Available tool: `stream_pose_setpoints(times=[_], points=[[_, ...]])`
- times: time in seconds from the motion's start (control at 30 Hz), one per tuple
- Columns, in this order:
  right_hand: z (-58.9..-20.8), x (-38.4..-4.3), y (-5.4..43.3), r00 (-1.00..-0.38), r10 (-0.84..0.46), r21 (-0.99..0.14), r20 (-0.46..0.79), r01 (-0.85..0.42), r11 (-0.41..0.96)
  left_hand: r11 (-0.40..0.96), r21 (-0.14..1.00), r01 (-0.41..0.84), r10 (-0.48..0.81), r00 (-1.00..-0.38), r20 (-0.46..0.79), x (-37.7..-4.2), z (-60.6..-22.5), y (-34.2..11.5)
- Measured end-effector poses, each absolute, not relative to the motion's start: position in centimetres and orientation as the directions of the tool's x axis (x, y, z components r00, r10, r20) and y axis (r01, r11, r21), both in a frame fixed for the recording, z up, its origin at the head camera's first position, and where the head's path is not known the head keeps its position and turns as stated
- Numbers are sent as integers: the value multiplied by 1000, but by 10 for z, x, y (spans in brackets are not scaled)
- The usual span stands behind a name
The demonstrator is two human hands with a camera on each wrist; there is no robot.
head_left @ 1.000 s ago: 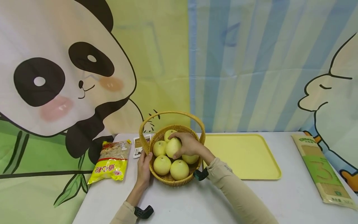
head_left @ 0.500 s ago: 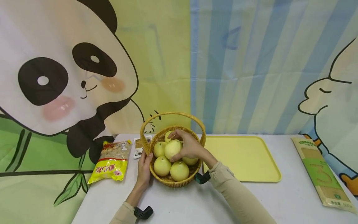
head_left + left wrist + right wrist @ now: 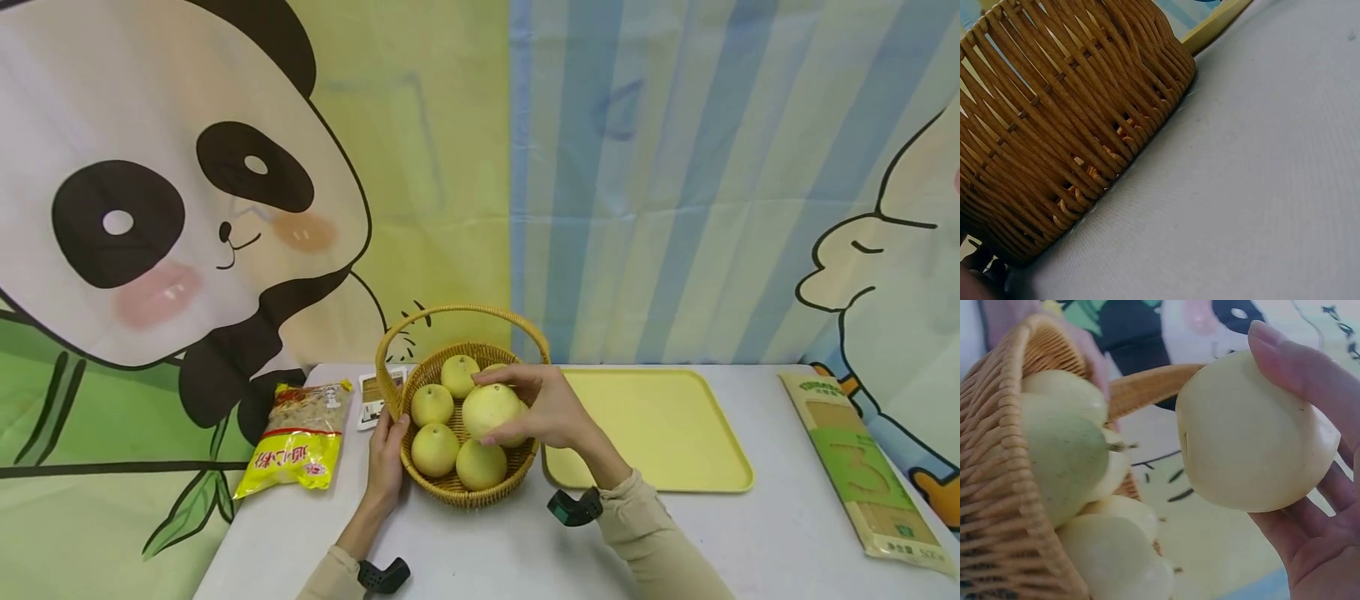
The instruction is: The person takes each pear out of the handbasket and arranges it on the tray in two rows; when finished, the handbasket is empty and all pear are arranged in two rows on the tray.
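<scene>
wicker basket point(image 3: 468, 500) with pears, seen from above and from both wrists. the right hand point(image 3: 553, 408) holds one pale pear point(image 3: 489, 410) over the right part of the basket's mouth, thumb and fingers clamped on opposite sides of it; in the right wrist view this pear is raised apart from the remaining pears point(image 3: 435, 450), which sit within the basket. the left hand point(image 3: 386, 457) rests against the basket's left wall, thumb at the rim; its other fingers are partly hidden, so whether they curl round the wicker cannot be told. to the right of the basket lies a yellow tray point(image 3: 652, 429); to its left, a bag of dry food point(image 3: 296, 437). likely faults: the pear is round and seems smooth, so a loosened thumb could let it drop and bruise the fruit beneath. the arched handle point(image 3: 465, 308) stands close to the right hand; a low sideways path might catch its right end and drag or tip the basket, more so if the left hand's support were light.
</scene>
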State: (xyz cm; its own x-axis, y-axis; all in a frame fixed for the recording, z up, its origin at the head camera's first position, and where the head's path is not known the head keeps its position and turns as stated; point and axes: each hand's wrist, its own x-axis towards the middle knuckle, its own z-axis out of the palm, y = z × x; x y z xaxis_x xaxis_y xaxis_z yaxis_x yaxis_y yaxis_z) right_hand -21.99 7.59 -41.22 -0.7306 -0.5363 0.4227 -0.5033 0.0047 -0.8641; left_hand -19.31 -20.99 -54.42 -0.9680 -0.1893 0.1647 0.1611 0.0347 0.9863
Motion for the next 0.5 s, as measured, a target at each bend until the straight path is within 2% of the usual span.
stream_pose_setpoints(times=[0.3,0.5], points=[[-417,-217,122,-700,-495,-829,515,-553,-83,51,987,153,-189,-969,160,-191,-546,-209],[-413,-221,156,-690,-494,-817,529,-572,-76,61,987,146,-191,-969,155,-192,-545,-210]])
